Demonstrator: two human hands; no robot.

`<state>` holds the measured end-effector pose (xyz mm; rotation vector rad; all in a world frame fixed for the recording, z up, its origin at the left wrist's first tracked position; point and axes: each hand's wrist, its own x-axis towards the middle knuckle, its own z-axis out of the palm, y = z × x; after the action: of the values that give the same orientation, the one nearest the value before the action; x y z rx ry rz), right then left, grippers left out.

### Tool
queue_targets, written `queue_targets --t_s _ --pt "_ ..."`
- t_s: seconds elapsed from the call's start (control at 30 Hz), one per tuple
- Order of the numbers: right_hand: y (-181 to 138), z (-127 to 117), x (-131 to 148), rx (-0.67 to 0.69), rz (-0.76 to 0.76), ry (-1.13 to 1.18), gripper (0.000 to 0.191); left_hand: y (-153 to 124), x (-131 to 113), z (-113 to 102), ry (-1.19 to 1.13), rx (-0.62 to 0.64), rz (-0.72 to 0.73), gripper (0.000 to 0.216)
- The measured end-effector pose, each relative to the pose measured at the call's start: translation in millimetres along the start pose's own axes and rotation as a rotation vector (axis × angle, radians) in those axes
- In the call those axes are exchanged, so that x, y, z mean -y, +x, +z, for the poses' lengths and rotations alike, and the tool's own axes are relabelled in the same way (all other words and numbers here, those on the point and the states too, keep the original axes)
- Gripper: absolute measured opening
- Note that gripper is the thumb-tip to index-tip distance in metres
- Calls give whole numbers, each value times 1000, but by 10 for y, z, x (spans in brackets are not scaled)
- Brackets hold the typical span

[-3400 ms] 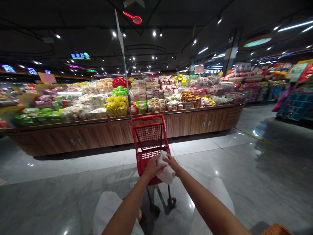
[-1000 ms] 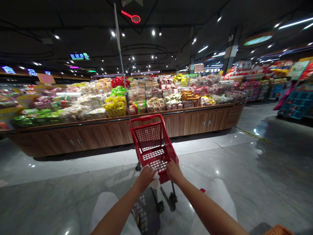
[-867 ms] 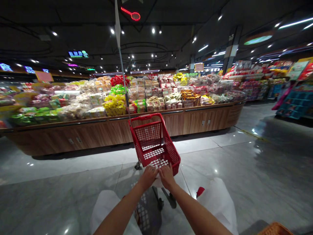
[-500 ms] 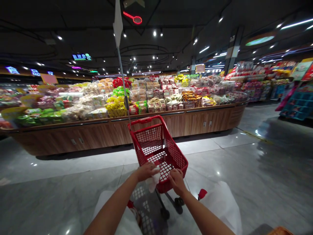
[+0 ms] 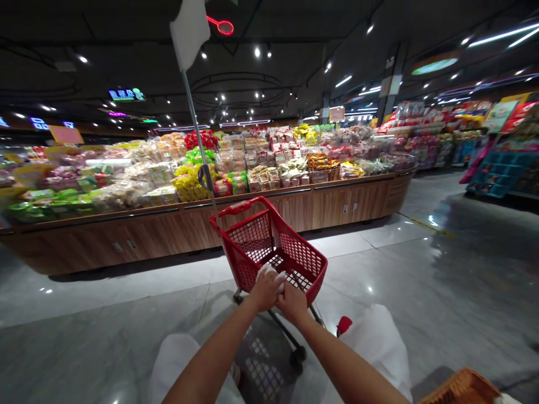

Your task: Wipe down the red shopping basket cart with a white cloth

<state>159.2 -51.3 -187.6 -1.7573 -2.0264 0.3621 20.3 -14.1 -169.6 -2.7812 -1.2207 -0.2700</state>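
Red cart (image 5: 290,255) stands at the centre of the frame on the glossy floor (image 5: 421,292), in front of a long wooden counter (image 5: 177,227) piled with packaged snacks. At its near rim the left hand (image 5: 265,289) closes its fingers on a white cloth (image 5: 269,272). The right hand (image 5: 292,301), touching the left, curls its fingers over the rim. A pole (image 5: 197,146) with a white flag rises from the cart toward the upper left.

The red cart (image 5: 273,247) has swung rightward; the right hand (image 5: 292,302) has closed in beside the left hand (image 5: 265,289).
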Motion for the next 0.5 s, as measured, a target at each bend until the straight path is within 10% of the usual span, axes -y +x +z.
queue_targets --t_s 0.3,0.5 --pt "-161 -98 -376 -8 -101 -154 30 -19 863 -390 70 14 -52 36" --pt "-39 -257 -307 43 -103 -215 23 76 419 -159 102 -18 -98 37"
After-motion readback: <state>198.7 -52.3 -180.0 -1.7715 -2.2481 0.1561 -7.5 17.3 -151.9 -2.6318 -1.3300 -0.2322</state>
